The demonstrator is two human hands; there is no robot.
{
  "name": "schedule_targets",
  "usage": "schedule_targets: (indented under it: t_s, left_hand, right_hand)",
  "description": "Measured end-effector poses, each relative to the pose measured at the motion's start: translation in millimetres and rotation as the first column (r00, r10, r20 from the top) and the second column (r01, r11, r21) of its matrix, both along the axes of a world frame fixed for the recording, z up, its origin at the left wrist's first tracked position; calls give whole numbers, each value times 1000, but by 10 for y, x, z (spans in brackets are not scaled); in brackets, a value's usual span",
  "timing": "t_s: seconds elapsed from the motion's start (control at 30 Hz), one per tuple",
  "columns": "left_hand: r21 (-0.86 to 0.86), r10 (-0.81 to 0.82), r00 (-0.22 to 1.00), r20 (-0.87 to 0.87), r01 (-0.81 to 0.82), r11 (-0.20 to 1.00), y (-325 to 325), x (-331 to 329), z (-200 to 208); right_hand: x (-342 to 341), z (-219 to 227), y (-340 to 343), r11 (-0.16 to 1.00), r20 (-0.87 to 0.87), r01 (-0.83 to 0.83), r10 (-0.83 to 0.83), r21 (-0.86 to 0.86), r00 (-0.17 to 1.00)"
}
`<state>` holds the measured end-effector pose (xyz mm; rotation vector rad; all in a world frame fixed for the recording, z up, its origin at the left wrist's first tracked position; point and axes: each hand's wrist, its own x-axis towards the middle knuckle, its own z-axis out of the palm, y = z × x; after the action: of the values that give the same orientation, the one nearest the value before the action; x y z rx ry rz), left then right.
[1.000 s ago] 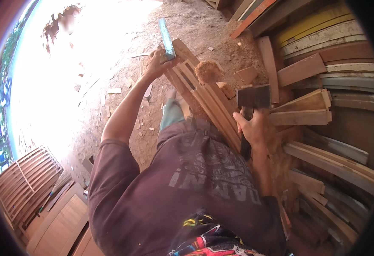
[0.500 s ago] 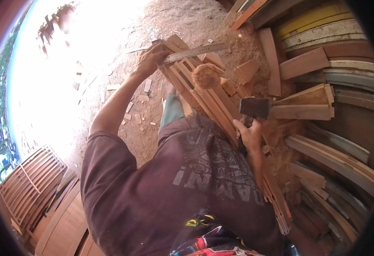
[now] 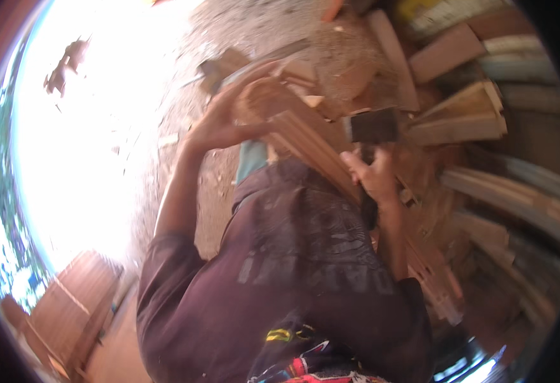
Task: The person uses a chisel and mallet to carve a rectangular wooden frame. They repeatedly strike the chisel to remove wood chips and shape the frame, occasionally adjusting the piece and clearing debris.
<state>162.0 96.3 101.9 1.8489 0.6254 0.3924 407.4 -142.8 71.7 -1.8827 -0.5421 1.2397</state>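
My left hand (image 3: 225,121) curves around a brown, fuzzy, fibrous clump (image 3: 264,99), its thumb on the near side; motion blurs its fingers. Beneath them runs a bundle of long, narrow, grooved wood strips (image 3: 305,143), slanting from the far left toward my right side. My right hand (image 3: 375,172) is closed on the dark handle of a hammer (image 3: 373,126) with a blocky dark head. The head points away from me, beside the strips, and the handle's end sticks out below my fist. Behind my left hand lies a long, flat, ruler-like strip (image 3: 286,52), partly covered.
Wood planks (image 3: 449,54) and boards are stacked along the right. Two joined wedge-like pieces (image 3: 462,127) jut toward the hammer. Sawdust and offcuts (image 3: 356,80) cover the ground beyond the strips. A slatted wooden panel (image 3: 75,293) leans at the lower left.
My left hand has come off the far end of the strips and moved nearer, onto the fuzzy clump, which has shifted left. My right hand still holds the hammer. The whole view has shifted.
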Motion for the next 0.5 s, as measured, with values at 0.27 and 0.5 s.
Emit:
schedule_targets:
  t_s: [0.27, 0.5]
  left_hand:
    - [226, 172, 927, -332, -99, 969, 912, -1238, -1929]
    - [550, 57, 799, -598, 359, 754, 1514, -1093, -1885]
  right_hand:
    - [-337, -374, -633, 996, 245, -50, 29, 79, 969]
    - [-538, -220, -975, 926, 261, 338, -373, 168, 890]
